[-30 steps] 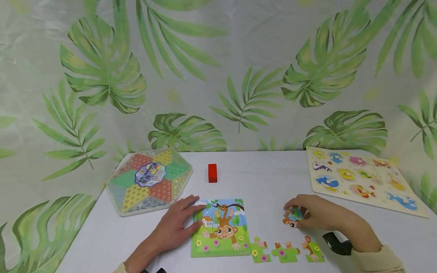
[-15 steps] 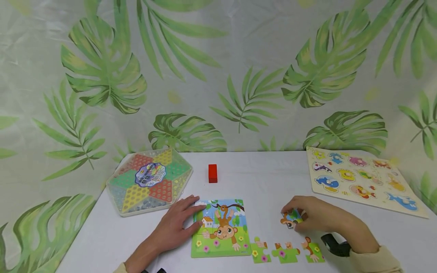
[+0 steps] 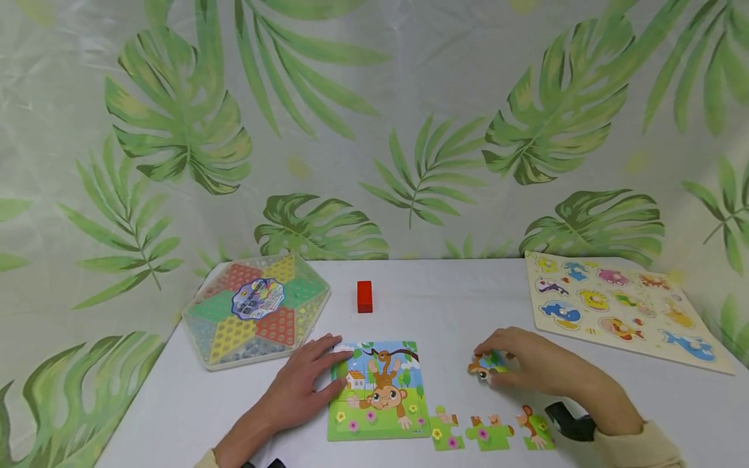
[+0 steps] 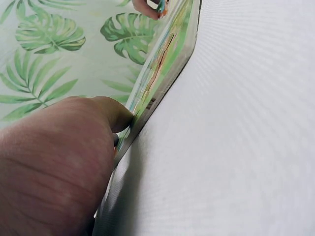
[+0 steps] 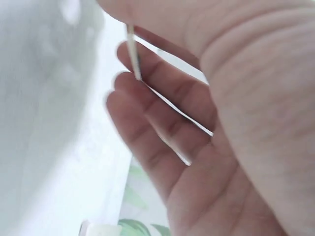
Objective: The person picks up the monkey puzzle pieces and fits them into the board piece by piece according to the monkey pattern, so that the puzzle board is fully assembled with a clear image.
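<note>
My left hand [image 3: 298,390] rests at the left edge of a square jigsaw puzzle [image 3: 374,426] with a monkey picture, thumb and fingers lying on its border. In the left wrist view the thumb touches the side of the puzzle board [image 4: 162,83]. To the right, my right hand [image 3: 529,361] pinches a jigsaw piece [image 3: 481,372] showing part of a monkey's face, tilted above the table. The right wrist view shows this piece [image 5: 133,51] edge-on between thumb and fingertips. Below it lie three loose pieces, one [image 3: 447,429] beside the puzzle's lower right corner, then another [image 3: 491,434] and a third [image 3: 537,429].
A hexagonal Chinese checkers board [image 3: 257,312] lies at the back left. A small red block [image 3: 365,297] stands behind the puzzle. At the back right is a wooden sea-animal peg board [image 3: 626,312]. A leaf-print curtain [image 3: 421,162] hangs behind the white table.
My right hand has moved left with the jigsaw piece, a little toward the puzzle. The left hand, the puzzle and the loose pieces have stayed in place.
</note>
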Available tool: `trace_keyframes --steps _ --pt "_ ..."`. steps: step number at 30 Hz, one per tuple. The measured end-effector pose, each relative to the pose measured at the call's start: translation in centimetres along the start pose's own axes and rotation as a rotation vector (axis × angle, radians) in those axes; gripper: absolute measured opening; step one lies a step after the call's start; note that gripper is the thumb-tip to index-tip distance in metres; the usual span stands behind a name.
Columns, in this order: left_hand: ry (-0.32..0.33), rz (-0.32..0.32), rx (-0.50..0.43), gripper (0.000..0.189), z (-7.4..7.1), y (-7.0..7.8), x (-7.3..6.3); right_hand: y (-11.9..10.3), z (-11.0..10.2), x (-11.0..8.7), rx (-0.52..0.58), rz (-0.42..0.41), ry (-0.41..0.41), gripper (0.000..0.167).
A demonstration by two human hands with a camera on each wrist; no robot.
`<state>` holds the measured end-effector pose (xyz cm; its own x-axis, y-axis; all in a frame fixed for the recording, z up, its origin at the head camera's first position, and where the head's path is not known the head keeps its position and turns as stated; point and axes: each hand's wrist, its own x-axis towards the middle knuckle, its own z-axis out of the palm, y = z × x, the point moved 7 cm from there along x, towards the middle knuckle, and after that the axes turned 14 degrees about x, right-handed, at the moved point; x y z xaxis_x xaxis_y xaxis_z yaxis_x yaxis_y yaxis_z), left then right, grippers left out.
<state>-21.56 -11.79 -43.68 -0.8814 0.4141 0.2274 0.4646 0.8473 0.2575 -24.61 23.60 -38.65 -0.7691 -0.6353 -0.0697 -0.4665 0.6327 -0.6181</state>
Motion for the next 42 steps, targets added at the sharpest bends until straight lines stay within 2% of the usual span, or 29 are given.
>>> trace_keyframes --steps 8,16,26,33,42 --pt "0.001 0.004 -0.001 0.044 0.0 0.1 0.1 -1.8 0.4 0.7 -0.059 -0.105 0.098 0.031" --pt "0.012 0.010 0.013 0.044 -0.1 0.0 -0.1 -2.9 1.4 1.4 -0.095 -0.138 0.164 0.034" --pt "0.011 0.005 0.005 0.044 0.0 0.0 0.0 -4.3 2.6 1.9 -0.050 -0.148 0.141 0.044" --pt "0.012 0.005 0.000 0.044 0.0 0.0 0.0 -5.0 3.3 2.2 -0.040 -0.120 0.116 0.040" --pt "0.040 0.017 -0.001 0.043 -0.2 0.0 0.0 -6.0 4.5 3.2 -0.047 -0.154 0.105 0.036"
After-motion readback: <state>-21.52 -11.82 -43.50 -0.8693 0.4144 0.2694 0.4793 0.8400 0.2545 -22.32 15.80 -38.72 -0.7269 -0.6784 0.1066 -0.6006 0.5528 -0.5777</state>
